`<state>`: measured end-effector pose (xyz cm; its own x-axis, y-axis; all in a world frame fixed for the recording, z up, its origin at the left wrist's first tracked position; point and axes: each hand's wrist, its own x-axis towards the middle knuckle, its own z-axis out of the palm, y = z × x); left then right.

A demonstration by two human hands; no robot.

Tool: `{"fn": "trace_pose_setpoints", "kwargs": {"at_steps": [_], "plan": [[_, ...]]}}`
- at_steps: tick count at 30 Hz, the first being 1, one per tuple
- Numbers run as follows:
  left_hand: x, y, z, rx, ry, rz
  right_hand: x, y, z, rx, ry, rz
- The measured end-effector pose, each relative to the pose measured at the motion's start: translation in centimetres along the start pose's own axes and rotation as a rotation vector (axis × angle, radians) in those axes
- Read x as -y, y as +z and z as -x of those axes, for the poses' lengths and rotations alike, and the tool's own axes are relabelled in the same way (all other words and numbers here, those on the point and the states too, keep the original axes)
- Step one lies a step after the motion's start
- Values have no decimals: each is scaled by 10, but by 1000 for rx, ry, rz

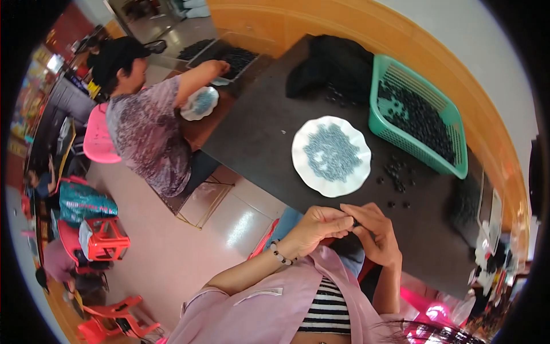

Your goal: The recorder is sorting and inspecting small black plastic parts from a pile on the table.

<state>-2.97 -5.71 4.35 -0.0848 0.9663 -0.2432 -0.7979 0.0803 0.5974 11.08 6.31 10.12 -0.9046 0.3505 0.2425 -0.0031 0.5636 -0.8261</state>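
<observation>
My left hand (319,226) and my right hand (375,232) meet fingertip to fingertip at the near edge of the dark table (258,132). Together they pinch a small black part (356,222), mostly hidden by the fingers. A beaded bracelet circles my left wrist. Just beyond the hands stands a white scalloped plate (331,155) piled with small grey-blue pieces. Several loose black parts (397,173) lie on the table to the right of the plate.
A green plastic basket (416,113) full of black parts stands at the far right, with a black bag (334,65) beside it. A seated person (150,117) works at the table's left end over another white plate (200,103). Red plastic stools (103,239) stand on the floor at left.
</observation>
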Motion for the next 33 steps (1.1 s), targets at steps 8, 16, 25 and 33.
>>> {"fn": "trace_pose_setpoints", "kwargs": {"at_steps": [8, 16, 25, 33], "plan": [[-4, 1, -5, -111, 54, 15, -3, 16, -12, -278, 136, 45], [9, 2, -8, -73, 131, -23, 3, 23, -15, -397, 61, 197], [24, 6, -12, -70, 128, 114, 2, 28, 8, -504, 221, 14], [14, 6, -4, -100, 129, 239, -9, 22, 4, -516, 337, -607]]}}
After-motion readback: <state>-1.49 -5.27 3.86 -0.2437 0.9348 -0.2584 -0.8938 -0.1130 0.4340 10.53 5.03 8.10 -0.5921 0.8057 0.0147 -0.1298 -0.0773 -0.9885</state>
